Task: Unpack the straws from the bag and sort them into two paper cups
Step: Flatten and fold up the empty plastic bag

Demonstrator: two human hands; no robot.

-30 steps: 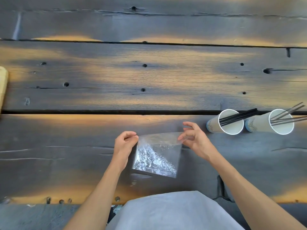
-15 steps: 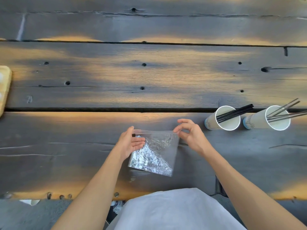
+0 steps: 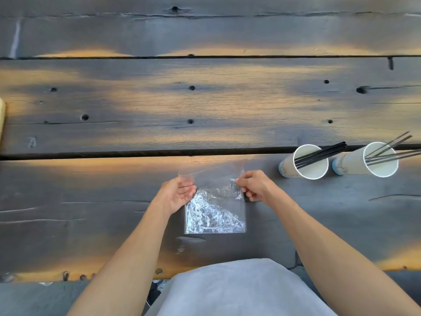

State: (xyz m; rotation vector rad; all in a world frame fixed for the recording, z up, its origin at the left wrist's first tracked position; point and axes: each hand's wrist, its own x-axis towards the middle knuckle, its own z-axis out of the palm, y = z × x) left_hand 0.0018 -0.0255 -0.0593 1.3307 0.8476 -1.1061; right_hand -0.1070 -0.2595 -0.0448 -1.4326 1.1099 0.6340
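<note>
A clear, crinkled plastic bag [image 3: 215, 210] lies on the dark wooden table [image 3: 205, 106] in front of me, with no straws visible inside. My left hand [image 3: 176, 193] pinches its upper left edge. My right hand [image 3: 254, 185] pinches its right edge near the top. To the right stand two paper cups. The nearer cup [image 3: 305, 164] holds several black straws [image 3: 321, 152]. The farther cup [image 3: 373, 161] holds several grey straws [image 3: 391, 149].
The table's near edge [image 3: 91, 275] runs just in front of my body. A pale wooden object [image 3: 1, 119] pokes in at the left border. Gaps run between the table planks.
The bag has been turned and flattened so its bottom edge lies square to me. Both hands shifted their pinch on its upper edges, and the top flap now stands up between them.
</note>
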